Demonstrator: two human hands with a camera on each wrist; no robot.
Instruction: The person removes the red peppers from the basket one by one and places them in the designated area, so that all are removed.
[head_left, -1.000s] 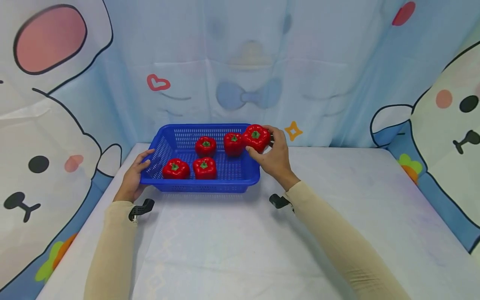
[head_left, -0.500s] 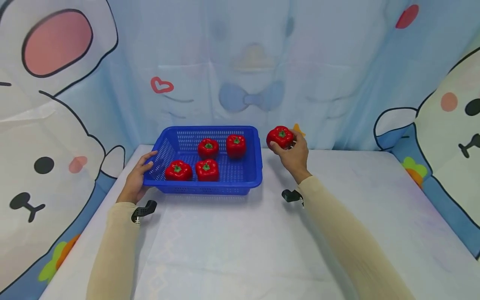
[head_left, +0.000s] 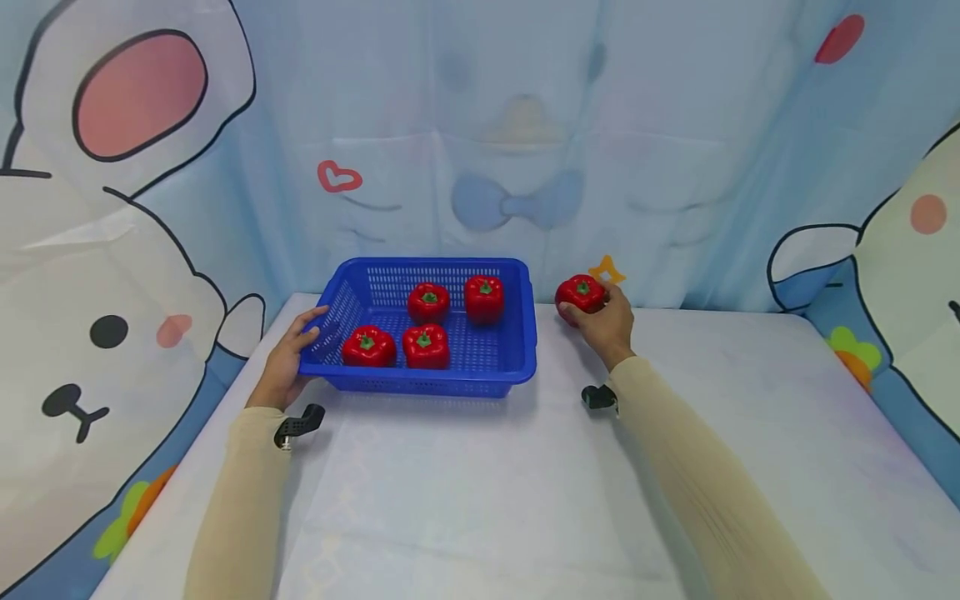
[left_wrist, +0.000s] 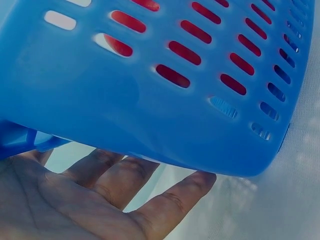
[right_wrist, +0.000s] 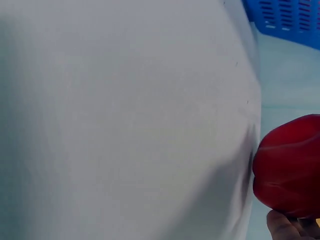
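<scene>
Nearest the viewer, the white surface [head_left: 450, 500] lies under two beige sleeves, the left [head_left: 236, 508] and right [head_left: 705, 475]. Beyond the left sleeve, the left hand [head_left: 283, 367] holds the left end of the blue basket [head_left: 420, 385], its fingers bent against the rim and wall. In the basket's front row sit two red peppers, the left front pepper [head_left: 369, 346] and the right front pepper [head_left: 426, 346], just beside each other. Farther over and right of the basket, the right hand [head_left: 611, 329] grips the held pepper [head_left: 579, 292], apart from the basket wall; whether it touches the surface cannot be told. Hazard noted: it is close to the surface's back edge, so a release there could let its rounded body roll off. A loose grip on smooth, glossy skin could also cause a drop, and an uneven pull by the left hand could skew the basket. Behind the front row stand the left rear pepper [head_left: 429, 302] and the right rear pepper [head_left: 484, 300]; farthest back hangs a printed blue curtain [head_left: 517, 100].
</scene>
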